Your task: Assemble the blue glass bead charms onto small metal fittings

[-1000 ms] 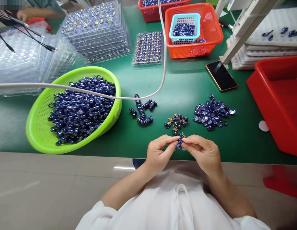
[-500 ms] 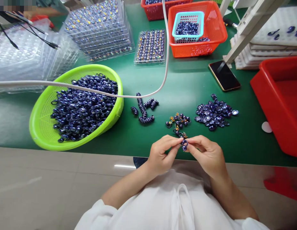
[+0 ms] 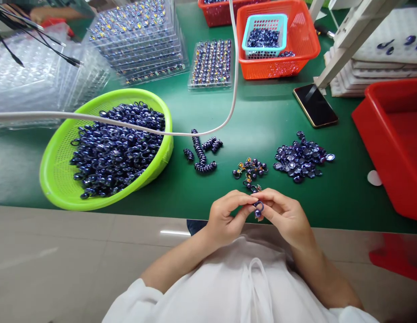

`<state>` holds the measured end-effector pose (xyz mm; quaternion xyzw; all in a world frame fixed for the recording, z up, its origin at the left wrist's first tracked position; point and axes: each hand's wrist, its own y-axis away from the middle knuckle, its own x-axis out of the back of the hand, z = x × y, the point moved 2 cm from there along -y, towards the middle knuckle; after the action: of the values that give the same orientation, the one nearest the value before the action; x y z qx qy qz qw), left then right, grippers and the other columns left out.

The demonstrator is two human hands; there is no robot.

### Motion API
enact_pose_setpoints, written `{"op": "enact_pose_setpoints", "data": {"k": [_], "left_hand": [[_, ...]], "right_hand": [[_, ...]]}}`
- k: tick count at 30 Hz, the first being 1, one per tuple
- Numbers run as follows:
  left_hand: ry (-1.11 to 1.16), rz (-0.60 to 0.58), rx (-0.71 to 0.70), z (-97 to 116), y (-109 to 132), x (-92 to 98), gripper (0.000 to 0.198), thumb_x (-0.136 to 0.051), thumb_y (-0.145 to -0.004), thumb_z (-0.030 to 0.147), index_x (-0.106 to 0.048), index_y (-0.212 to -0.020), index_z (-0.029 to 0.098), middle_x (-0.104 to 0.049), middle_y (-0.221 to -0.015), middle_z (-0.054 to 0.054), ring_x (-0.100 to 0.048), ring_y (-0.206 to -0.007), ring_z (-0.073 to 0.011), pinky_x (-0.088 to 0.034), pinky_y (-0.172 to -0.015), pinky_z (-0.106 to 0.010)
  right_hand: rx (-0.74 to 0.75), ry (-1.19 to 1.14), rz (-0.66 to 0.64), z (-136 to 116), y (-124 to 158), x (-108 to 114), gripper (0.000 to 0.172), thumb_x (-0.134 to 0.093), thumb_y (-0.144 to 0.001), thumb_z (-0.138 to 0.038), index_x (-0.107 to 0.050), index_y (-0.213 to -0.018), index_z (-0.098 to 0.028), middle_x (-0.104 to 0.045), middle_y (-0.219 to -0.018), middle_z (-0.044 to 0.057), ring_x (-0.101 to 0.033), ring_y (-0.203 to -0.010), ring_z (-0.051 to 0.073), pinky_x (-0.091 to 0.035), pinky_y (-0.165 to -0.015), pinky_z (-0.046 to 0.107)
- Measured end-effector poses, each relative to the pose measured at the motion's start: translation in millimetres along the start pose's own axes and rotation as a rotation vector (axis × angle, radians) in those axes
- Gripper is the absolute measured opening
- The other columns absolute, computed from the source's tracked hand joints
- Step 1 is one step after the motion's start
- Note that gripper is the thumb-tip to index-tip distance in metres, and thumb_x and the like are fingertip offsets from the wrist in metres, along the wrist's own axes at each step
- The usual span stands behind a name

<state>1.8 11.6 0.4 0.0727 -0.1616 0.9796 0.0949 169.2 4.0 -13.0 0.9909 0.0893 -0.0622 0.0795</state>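
Between my two hands, near the table's front edge, is a dark blue ring point(image 3: 258, 209) with a round bead at its lower side. My left hand point(image 3: 228, 215) pinches it from the left with thumb and forefinger. From the right, the fingertips of my right hand point(image 3: 284, 215) close on the same ring. Just beyond my fingers lies a small group of rings with amber stones point(image 3: 250, 169). A heap of dark blue flat pieces point(image 3: 302, 157) sits to its right. Rows of stacked dark rings point(image 3: 199, 152) lie on the left.
A green basket point(image 3: 49, 172) full of dark rings stands left. Behind are stacked clear trays point(image 3: 181, 54), a single filled tray point(image 3: 208, 87) and an orange basket point(image 3: 279, 69). A phone point(image 3: 316, 105) and red bin point(image 3: 380, 148) are right. A white cable point(image 3: 181, 134) crosses above the table.
The ring has turned a little and sits slightly lower between my fingers. My right hand has shifted a little to the left, its forefinger now nearer my left fingertips.
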Motion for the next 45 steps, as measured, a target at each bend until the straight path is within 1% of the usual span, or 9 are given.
{"op": "enact_pose_setpoints", "data": {"k": [6, 12, 19, 21, 26, 32, 36, 40, 45], "left_hand": [[0.024, 0.006, -0.02, -2.5, -0.5, 0.6, 0.016, -0.065, -0.09, 0.01, -0.075, -0.099, 0.019, -0.077, -0.087, -0.008, -0.072, -0.078, -0.0161, -0.059, -0.071, -0.027], [-0.09, -0.057, -0.037, 2.3, -6.7, 3.3, 0.02, -0.062, -0.092, 0.011, -0.072, -0.107, 0.018, -0.076, -0.096, -0.009, -0.072, -0.086, -0.0165, -0.058, -0.077, -0.028], [-0.21, -0.033, -0.045, 5.9, -4.2, -2.1, 0.02, -0.071, -0.087, 0.021, -0.069, -0.107, 0.017, -0.074, -0.086, -0.007, -0.068, -0.078, -0.0164, -0.056, -0.074, -0.029], [-0.12, -0.011, 0.062, 3.4, -4.5, -3.1, 0.01, -0.068, -0.089, 0.019, -0.072, -0.098, 0.016, -0.074, -0.084, -0.007, -0.069, -0.076, -0.0159, -0.056, -0.073, -0.028], [0.376, -0.046, 0.621, -6.5, -7.6, -1.6, 0.019, -0.075, -0.083, 0.031, -0.072, -0.085, 0.013, -0.072, -0.07, -0.003, -0.068, -0.064, -0.0142, -0.056, -0.065, -0.026], [0.658, -0.113, 0.8, -15.1, -5.8, -2.6, 0.026, -0.084, -0.074, 0.033, -0.073, -0.083, 0.011, -0.072, -0.07, -0.003, -0.064, -0.06, -0.0112, -0.053, -0.064, -0.024], [0.636, -0.136, 0.808, -13.9, -3.9, -3.3, 0.029, -0.083, -0.076, 0.034, -0.07, -0.087, 0.01, -0.069, -0.072, -0.003, -0.063, -0.062, -0.0106, -0.053, -0.066, -0.025], [0.52, -0.16, 0.697, -6.2, -5.0, 0.1, 0.04, -0.085, -0.073, 0.031, -0.067, -0.106, 0.015, -0.067, -0.098, -0.005, -0.065, -0.082, -0.0142, -0.055, -0.073, -0.027], [0.262, -0.362, 0.508, 2.7, -7.9, 1.2, 0.049, -0.08, -0.079, 0.03, -0.066, -0.125, 0.018, -0.062, -0.126, -0.013, -0.064, -0.106, -0.0225, -0.055, -0.086, -0.033]], "right_hand": [[0.051, -0.026, 0.04, 0.9, 0.0, -5.0, 0.018, -0.073, -0.087, -0.032, -0.077, -0.104, -0.027, -0.068, -0.087, 0.001, -0.068, -0.064, 0.011, -0.062, -0.057, 0.022], [0.131, 0.256, 0.098, 1.4, 2.9, 6.1, 0.018, -0.067, -0.092, -0.027, -0.076, -0.107, -0.027, -0.074, -0.099, 0.002, -0.074, -0.075, 0.014, -0.064, -0.069, 0.025], [0.554, 0.792, 0.114, -13.4, 2.2, 8.0, 0.024, -0.062, -0.09, -0.01, -0.068, -0.11, -0.022, -0.075, -0.093, 0.004, -0.071, -0.076, 0.014, -0.06, -0.071, 0.026], [0.657, 0.862, 0.133, -13.2, 2.5, 5.5, 0.026, -0.063, -0.088, -0.007, -0.066, -0.111, -0.02, -0.074, -0.092, 0.005, -0.071, -0.078, 0.015, -0.059, -0.072, 0.027], [0.753, 0.911, 0.19, -10.5, 4.2, 1.6, 0.028, -0.067, -0.085, -0.006, -0.063, -0.111, -0.018, -0.071, -0.091, 0.007, -0.069, -0.081, 0.018, -0.058, -0.07, 0.029], [0.682, 0.804, 0.056, -11.8, 3.8, 2.5, 0.023, -0.062, -0.092, -0.014, -0.061, -0.115, -0.018, -0.069, -0.092, 0.007, -0.067, -0.081, 0.017, -0.057, -0.069, 0.028], [0.69, 0.855, 0.01, -10.9, 3.9, 5.9, 0.019, -0.057, -0.095, -0.013, -0.059, -0.113, -0.018, -0.07, -0.089, 0.007, -0.067, -0.079, 0.018, -0.055, -0.069, 0.03], [0.727, 0.874, -0.008, -9.1, 4.9, 7.6, 0.014, -0.056, -0.095, -0.013, -0.059, -0.108, -0.017, -0.07, -0.085, 0.007, -0.066, -0.074, 0.017, -0.053, -0.064, 0.028], [0.792, 0.895, -0.049, -6.7, 6.7, 3.2, 0.009, -0.051, -0.096, -0.012, -0.057, -0.101, -0.017, -0.069, -0.078, 0.006, -0.065, -0.07, 0.017, -0.052, -0.063, 0.028]]}}
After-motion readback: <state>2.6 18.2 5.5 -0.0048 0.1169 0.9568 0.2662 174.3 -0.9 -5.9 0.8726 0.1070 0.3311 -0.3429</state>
